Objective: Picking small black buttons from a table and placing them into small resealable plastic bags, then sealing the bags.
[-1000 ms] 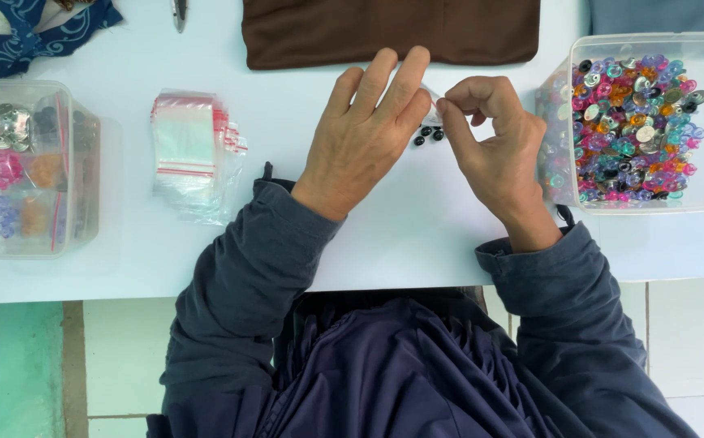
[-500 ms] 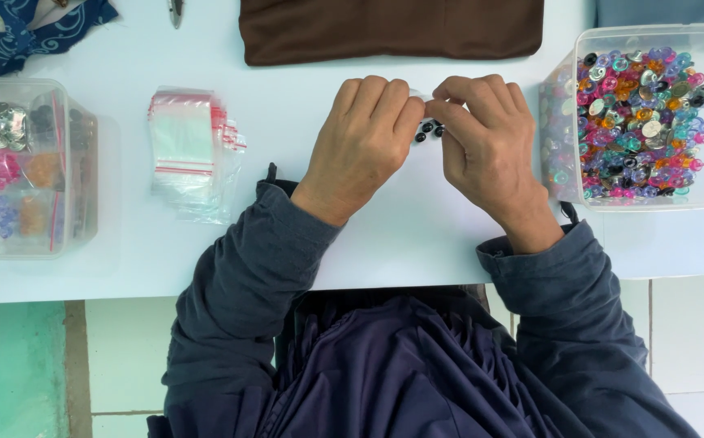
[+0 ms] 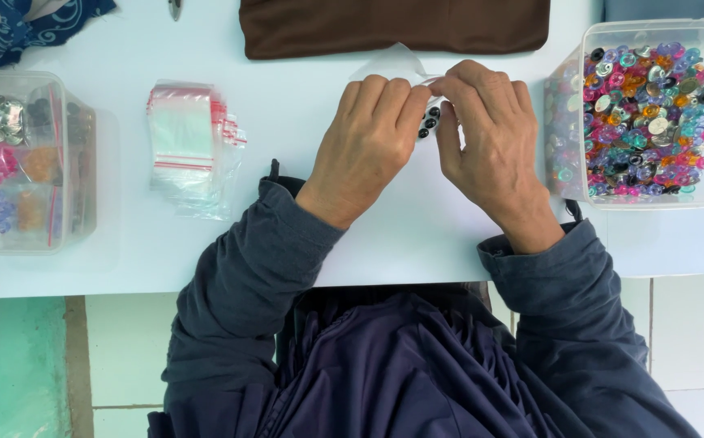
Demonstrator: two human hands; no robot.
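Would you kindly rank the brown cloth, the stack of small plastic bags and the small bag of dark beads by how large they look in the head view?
1. Brown cloth, though cut off by the top edge.
2. Stack of small plastic bags.
3. Small bag of dark beads, mostly hidden between the left hand and right hand.

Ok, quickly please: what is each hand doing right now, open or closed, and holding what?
Left hand: closed on the small clear bag.
Right hand: closed on the same bag.
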